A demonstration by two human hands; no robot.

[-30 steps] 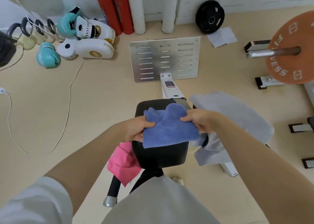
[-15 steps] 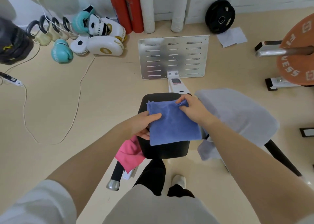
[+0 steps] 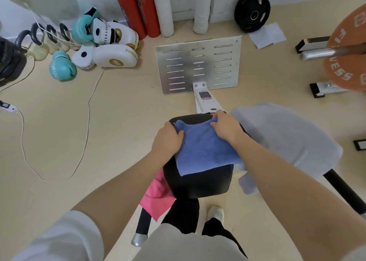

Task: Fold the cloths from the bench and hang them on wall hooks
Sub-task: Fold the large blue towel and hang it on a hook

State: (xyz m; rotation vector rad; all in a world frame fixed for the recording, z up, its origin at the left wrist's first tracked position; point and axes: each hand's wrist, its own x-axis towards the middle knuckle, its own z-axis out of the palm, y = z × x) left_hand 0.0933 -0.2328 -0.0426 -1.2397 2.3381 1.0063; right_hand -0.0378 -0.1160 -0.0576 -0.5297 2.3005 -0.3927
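1. Since half a second earlier, both hands had shifted to the far edge of the blue cloth (image 3: 206,149). The right hand (image 3: 225,126) had dropped from pinching a raised corner to lying across the top right of the cloth. The left hand (image 3: 168,140) had slid up along its left side.
2. Blue cloth: a folded, roughly square panel at centre frame. It lay flat on the black bench pad (image 3: 198,183), with its near edge short of the pad's near rim.
3. Grip, left: thumb lay on the cloth and the fingers curled round its left edge, grasping it.
4. Grip, right: fingers were bent over the far right corner, gathering and holding the fabric.
5. Handling, judged: light, soft and limp terry that would sag wherever it was unsupported. It looked neither fragile nor slippery. It seemed best taken by the corners or a folded edge, so the layers stay aligned.
6. Other cloths: a grey cloth (image 3: 287,138) was draped at right of frame. A pink cloth (image 3: 156,195) hung below the pad at lower left. Both were untouched.
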